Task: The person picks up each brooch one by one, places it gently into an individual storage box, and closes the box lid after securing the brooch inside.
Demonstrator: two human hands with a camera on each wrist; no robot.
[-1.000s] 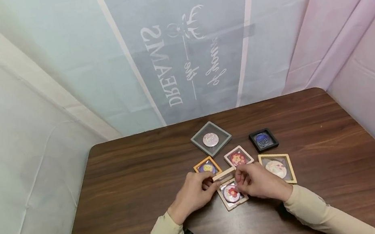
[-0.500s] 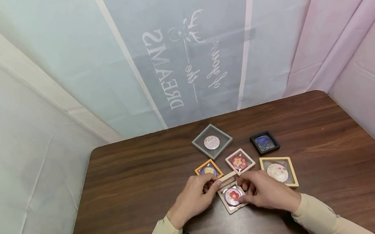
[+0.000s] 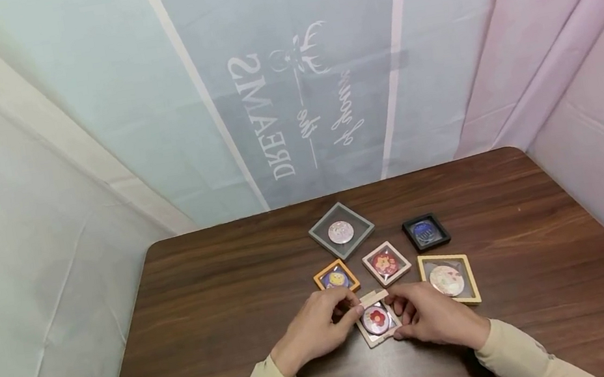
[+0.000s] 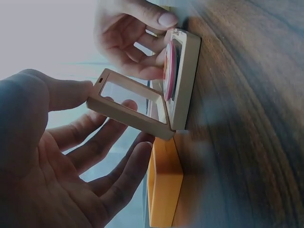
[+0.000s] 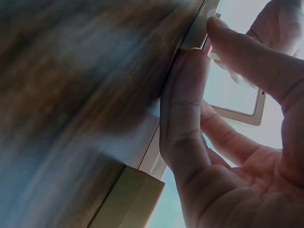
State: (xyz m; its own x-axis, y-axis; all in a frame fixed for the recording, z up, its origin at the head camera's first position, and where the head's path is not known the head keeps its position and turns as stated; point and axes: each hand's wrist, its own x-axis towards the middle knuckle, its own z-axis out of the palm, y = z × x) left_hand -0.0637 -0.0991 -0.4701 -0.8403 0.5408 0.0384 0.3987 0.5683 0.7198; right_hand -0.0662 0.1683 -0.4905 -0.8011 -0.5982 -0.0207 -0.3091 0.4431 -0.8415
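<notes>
A small cream hinged display case [image 3: 387, 336] stands half open on the table. In its base [image 4: 189, 78] lies a round badge [image 3: 376, 320] with a red flower. My left hand [image 3: 319, 325] pinches the raised lid [image 4: 127, 118] between thumb and fingertips; its clear window shows in the left wrist view. The lid is tilted over the base's far side. My right hand [image 3: 438, 317] grips the base by its right side, with the thumb [image 5: 219, 23] at the near corner. In the right wrist view my fingers hide much of the base.
Behind lie an orange case [image 3: 354, 279], a pale pink case [image 3: 372, 269] and a grey case [image 3: 318, 238], each with a badge. A black case [image 3: 443, 233] and a yellow case [image 3: 473, 280] lie to the right on the brown table [image 3: 208, 309].
The lid has tipped nearer to the base under my left hand. My right hand has moved off the badge to the base's right side. The head view has shifted slightly.
</notes>
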